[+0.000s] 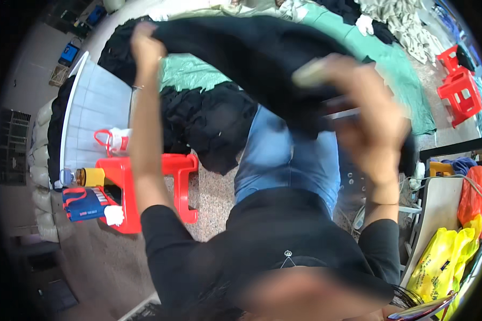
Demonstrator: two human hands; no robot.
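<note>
Floor (214, 198): speckled, brownish, running under everything. Going left to right.

At 9 o'clock, sacks (40, 176) are stacking along the far wall beside a white board (93, 115) that is leaning flat. Below it a red stool (139, 179) is carrying a yellow-capped bottle (88, 176), a blue and red pouch (83, 204) and a white rag (114, 215).

At 11 o'clock the left hand (144, 48) is pinching one end of a black garment (241, 53), fingers closed on the cloth. The garment is hanging raised across the upper middle, from 11 toward 2 o'clock, in front of a heap of black clothes (209, 120) and a green sheet (391, 69) spread on the floor.

Centre: blue jeans (286, 160) of the person are showing beneath the garment.

At 2 o'clock the right hand (367, 115) is gripping the garment's other end, blurred; a pale object (310, 72) is lying against its fingers, kind cannot be told. The hands are well apart.

At 1 to 3 o'clock, pale clothes (407, 24) are piling on the sheet, and two red stools (458, 85) are standing just past it. At 4 o'clock, yellow bags (444, 262) and an orange bag (474, 200) are slumping by a pale panel (439, 214).
</note>
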